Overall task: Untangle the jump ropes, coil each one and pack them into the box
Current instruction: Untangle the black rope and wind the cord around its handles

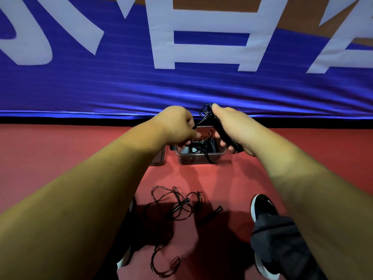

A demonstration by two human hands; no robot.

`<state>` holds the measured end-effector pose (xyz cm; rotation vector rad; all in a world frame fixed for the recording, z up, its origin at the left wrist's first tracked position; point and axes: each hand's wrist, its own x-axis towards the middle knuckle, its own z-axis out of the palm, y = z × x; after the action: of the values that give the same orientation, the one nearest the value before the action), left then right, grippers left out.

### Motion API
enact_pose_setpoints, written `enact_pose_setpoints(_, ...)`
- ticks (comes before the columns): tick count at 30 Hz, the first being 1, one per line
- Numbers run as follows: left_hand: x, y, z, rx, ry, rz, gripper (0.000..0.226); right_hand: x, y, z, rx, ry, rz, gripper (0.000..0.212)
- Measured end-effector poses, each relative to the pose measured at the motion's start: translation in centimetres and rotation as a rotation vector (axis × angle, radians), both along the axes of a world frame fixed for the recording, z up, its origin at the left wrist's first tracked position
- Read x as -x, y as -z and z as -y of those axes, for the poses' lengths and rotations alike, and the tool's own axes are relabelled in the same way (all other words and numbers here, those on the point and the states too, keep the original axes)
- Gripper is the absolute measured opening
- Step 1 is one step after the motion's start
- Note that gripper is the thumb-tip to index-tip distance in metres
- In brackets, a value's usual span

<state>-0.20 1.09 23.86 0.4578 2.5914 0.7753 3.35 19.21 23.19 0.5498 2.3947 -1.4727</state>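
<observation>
Jump rope handles (224, 134), black and ribbed, are being gripped together in the right hand (234, 128), whose fingers are curling around them above the right end of the box (199, 154). A small bunch of black cord (206, 111) is sticking up past the right thumb. The left hand (177, 124) is pinching a thin stretch of that cord just beside the handles, with its fingers curled over the left end of the box. The box is clear plastic and is standing on the red floor (60, 150), close to a blue banner (121, 87) with large white letters. Coiled ropes (210, 143) are lying inside it, partly hidden by both hands, so how many there are cannot be told.

A flat see-through lid (158, 158) is lying just left of the box, half covered by the left forearm. Nearer the person, a loose rope (175, 203) is sprawling in open loops on the floor, well apart from the box, with its two dark grips lying among and beside the loops and a strand trailing down between the feet. A black shoe (262, 207) with a white sole and a dark trouser leg (278, 239) are showing at the right, touching none of the loops.
</observation>
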Motion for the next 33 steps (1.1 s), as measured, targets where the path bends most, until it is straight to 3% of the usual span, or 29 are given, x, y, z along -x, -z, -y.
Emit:
enact_pose_setpoints(3, 0.3, -0.7, 0.3, 0.086, -0.021, -0.185, 0.029, 0.0, 0.2, -0.2, -0.002, 0.032, -0.023, 0.041)
enact_pose_setpoints(5, 0.4, -1.0, 0.5, 0.061, -0.001, -0.211, 0.031, 0.0, 0.2, -0.4, -0.003, 0.049, -0.041, 0.038)
enact_pose_setpoints(10, -0.4, -1.5, 0.9, -0.505, -0.119, 0.253, 0.040, -0.1, 0.4, -0.3, -0.011, 0.046, -0.087, 0.043)
enact_pose_setpoints(16, 0.1, -0.8, 1.4, -0.720, -0.096, 0.289, 0.047, -0.4, 0.1, 0.4, 0.119, 0.067, -0.055, 0.038)
enact_pose_setpoints(20, -0.3, -0.4, 0.4, -0.979, -0.150, 0.507, 0.033, -0.2, -0.1, 0.5, 0.180, 0.075, -0.041, 0.040)
enact_pose_setpoints(23, -0.5, -0.7, 0.0, -0.893, -0.169, 0.500, 0.037, 0.0, 0.0, 0.3, 0.239, 0.106, -0.027, 0.039)
enact_pose_setpoints(26, -0.3, -0.3, 0.0, -0.674, -0.172, 0.351, 0.037, 0.1, -0.1, -0.2, 0.289, 0.159, -0.012, 0.040)
enact_pose_setpoints(33, -0.8, -0.1, 0.8, -0.309, -0.020, 0.232, 0.033, 0.0, -0.4, -0.5, 0.357, 0.163, 0.042, 0.051)
